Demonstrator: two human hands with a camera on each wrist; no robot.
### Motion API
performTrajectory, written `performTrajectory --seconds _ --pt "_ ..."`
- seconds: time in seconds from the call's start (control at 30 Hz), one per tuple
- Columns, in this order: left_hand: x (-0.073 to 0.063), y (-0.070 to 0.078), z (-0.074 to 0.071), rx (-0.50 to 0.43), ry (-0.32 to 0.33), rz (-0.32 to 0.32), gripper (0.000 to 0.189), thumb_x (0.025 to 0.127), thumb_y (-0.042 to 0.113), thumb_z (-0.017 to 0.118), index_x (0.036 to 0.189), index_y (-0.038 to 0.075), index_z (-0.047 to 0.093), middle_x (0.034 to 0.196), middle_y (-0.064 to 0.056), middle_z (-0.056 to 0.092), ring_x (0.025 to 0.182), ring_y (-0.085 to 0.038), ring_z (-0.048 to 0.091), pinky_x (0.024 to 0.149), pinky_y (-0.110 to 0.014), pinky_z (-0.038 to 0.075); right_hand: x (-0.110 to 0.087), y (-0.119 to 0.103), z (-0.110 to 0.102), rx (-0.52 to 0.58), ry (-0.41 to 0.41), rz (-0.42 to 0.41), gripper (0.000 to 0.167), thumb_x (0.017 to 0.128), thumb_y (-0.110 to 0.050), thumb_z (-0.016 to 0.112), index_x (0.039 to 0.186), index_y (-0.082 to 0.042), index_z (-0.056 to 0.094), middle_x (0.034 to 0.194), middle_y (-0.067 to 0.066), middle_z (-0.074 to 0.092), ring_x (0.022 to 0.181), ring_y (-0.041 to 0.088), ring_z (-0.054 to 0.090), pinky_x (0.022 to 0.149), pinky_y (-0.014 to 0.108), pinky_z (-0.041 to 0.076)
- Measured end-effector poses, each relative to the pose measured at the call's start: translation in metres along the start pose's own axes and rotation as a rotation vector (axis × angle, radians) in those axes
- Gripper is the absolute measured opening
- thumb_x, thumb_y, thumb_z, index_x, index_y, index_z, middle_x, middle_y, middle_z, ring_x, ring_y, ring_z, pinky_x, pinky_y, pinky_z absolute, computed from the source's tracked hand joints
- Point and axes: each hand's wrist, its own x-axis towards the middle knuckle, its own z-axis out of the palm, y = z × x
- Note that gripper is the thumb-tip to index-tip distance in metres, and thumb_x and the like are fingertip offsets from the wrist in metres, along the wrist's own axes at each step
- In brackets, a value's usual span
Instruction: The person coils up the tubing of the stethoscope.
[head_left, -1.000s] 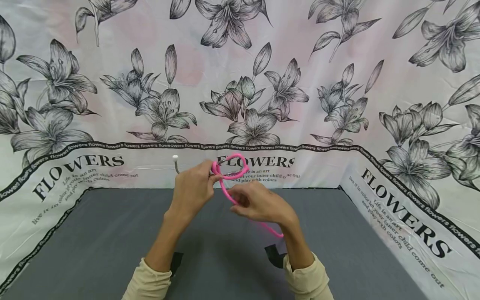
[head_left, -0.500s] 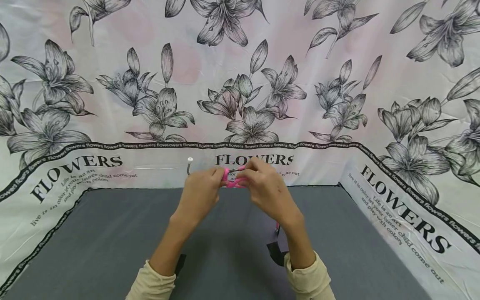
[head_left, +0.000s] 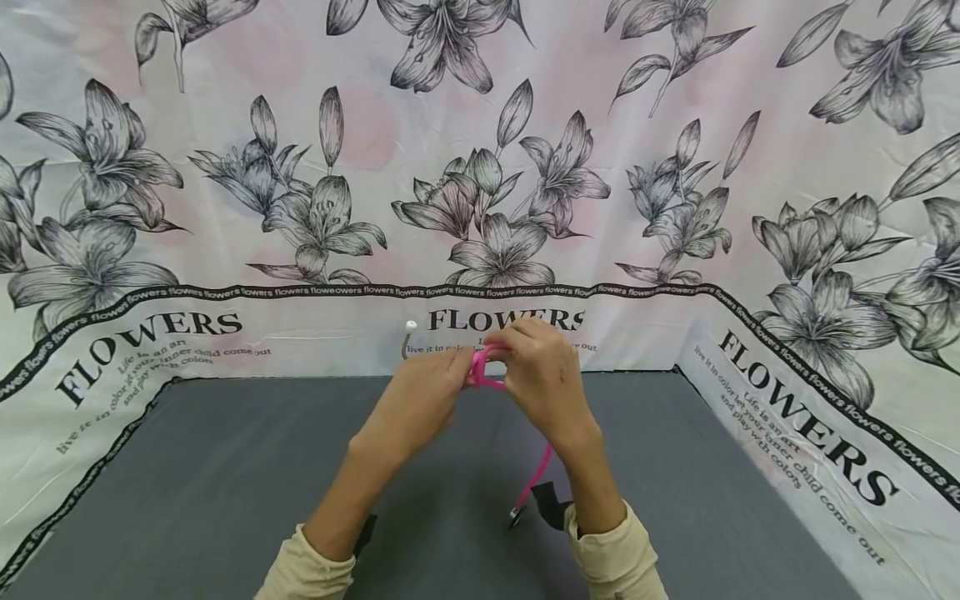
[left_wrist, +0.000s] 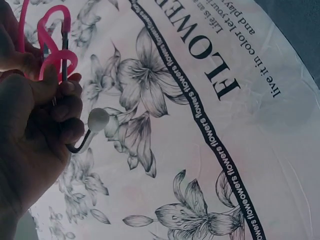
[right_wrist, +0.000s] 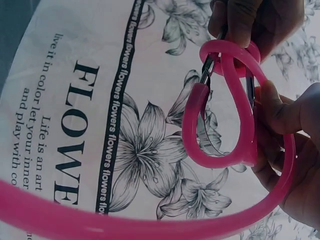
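A stethoscope with pink tubing and metal ear tubes is held up above the table between both hands. My left hand grips the ear tubes, where a turn of tubing wraps around them. One white ear tip sticks out past the left fingers; the other is hidden. With its thumb and fingers, my right hand pinches the tubing near the forked part, to the right of the left hand. Below the right hand the free length of tubing hangs down, ending in a metal chest piece over the table.
A dark grey table spreads beneath the hands. Behind it hangs a white cloth printed with flowers and lettering. Black patches lie on the table near the forearms.
The right hand has risen from the hanging tubing to the loop beside the left hand. My left hand has shifted right. The chest piece has come into view, hanging lower and further left.
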Motion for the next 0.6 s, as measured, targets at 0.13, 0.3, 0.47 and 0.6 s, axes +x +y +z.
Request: performTrajectory --seconds 0.13,0.3,0.47,0.6 --pt "-0.001 -0.003 -0.003 -0.017 -0.003 0.032 0.023 0.099 0.025 0.073 0.104 0.007 0.060 0.080 0.001 0.062 0.070 -0.012 0.061 0.066 -0.026 0.052 0.001 -0.001 0.001 -0.001 -0.009 0.037 0.011 0.082 -0.011 0.087 0.091 -0.007 0.082 0.083 0.005 0.077 0.074 0.022 0.069 0.066 0.034 0.057" --pt "-0.001 -0.005 -0.007 -0.021 -0.029 0.036 0.035 0.096 0.042 0.071 0.094 0.011 0.056 0.072 0.005 0.051 0.062 -0.008 0.045 0.058 -0.022 0.042 0.001 -0.001 0.001 0.028 -0.019 0.056 0.012 0.083 -0.009 0.087 0.093 -0.007 0.082 0.084 0.006 0.079 0.074 0.021 0.071 0.061 0.032 0.056" --pt "-0.002 -0.006 -0.012 -0.056 -0.124 0.008 0.031 0.099 0.040 0.069 0.092 0.013 0.055 0.071 0.006 0.050 0.062 -0.006 0.043 0.058 -0.021 0.040 0.001 0.002 0.004 0.105 -0.034 0.073 0.017 0.085 -0.007 0.085 0.100 -0.003 0.078 0.082 0.008 0.079 0.070 0.020 0.074 0.060 0.031 0.057" --pt "-0.003 -0.009 -0.017 -0.121 -0.186 -0.002 0.029 0.099 0.039 0.070 0.092 0.015 0.056 0.072 0.007 0.053 0.061 -0.006 0.047 0.059 -0.023 0.044 0.001 0.008 0.005 0.183 -0.028 0.092 0.022 0.086 -0.006 0.084 0.101 0.001 0.071 0.082 0.013 0.077 0.067 0.019 0.073 0.060 0.029 0.058"
